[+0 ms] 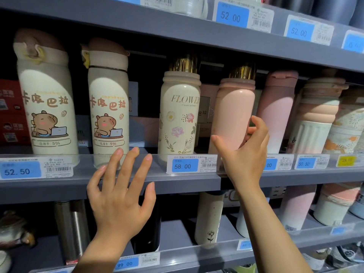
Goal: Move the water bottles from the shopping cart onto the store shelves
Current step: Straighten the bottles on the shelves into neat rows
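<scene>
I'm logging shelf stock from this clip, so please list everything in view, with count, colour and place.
capybara bottles: two, cream with brown lids, left end of the middle shelf.
flower bottle: one, cream with gold cap, middle shelf centre.
pink bottle: one, pale pink with gold cap, right of the flower bottle.
other bottles: at least three, pink and patterned, right end of the middle shelf.
red boxes: count unclear, behind the capybara bottles.
price tags: several blue, one yellow, on the shelf rails.
lower-shelf bottles: several, steel, black, white, pink.
left hand: open, fingers spread in front of the middle shelf rail.
right hand: fingers curved round the pink bottle; actual contact is unclear.
</scene>
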{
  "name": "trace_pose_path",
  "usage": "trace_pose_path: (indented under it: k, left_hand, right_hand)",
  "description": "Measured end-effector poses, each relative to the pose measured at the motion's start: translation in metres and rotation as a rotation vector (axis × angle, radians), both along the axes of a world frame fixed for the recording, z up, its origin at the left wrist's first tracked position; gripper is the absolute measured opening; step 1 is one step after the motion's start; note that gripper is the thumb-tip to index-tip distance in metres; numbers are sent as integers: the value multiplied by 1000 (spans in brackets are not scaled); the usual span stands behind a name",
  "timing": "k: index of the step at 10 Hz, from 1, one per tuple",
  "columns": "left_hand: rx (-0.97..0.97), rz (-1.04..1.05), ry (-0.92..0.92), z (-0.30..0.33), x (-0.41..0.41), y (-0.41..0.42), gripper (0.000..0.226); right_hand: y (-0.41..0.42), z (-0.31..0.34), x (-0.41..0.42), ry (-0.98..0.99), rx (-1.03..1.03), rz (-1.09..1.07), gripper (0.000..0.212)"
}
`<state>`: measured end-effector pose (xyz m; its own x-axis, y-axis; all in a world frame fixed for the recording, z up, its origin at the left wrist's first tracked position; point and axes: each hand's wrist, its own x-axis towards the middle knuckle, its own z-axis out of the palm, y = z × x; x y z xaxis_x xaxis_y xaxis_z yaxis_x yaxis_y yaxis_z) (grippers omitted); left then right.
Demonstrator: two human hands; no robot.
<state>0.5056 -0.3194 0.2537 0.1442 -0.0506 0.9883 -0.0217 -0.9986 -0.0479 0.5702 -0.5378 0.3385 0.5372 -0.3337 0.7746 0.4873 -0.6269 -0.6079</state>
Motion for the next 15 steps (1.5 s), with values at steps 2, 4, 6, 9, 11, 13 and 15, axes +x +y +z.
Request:
trace_pose_path:
  k: [2, 4, 6, 9, 11, 13, 15]
  left_hand:
    - [-5, -3, 3, 0, -1, -1, 42]
    - [-6, -2, 6, 0, -1, -1, 43]
    - [-4, -3, 10, 1, -1, -1, 42]
    - [-2, 1, 10, 1, 0, -1, 43]
    - [-1, 7, -4, 0, 0, -1, 42]
    - [-2, 3, -18, 0, 2, -1, 42]
    - [4, 7, -22, -1, 3, 0, 43]
  right_hand:
    - [-1, -3, 0, -18, -27, 20, 79]
    - [0, -4, 2, -18, -125, -8, 82]
    - [0, -1, 3, 9, -45, -23, 102]
    - [-2, -6, 3, -36, -102, -5, 80]
    - [2, -1, 3, -26, -126, -43, 99]
    - [-1, -2, 4, -44, -28, 4, 99]
    - [2, -3, 3, -40, -107, -6, 85]
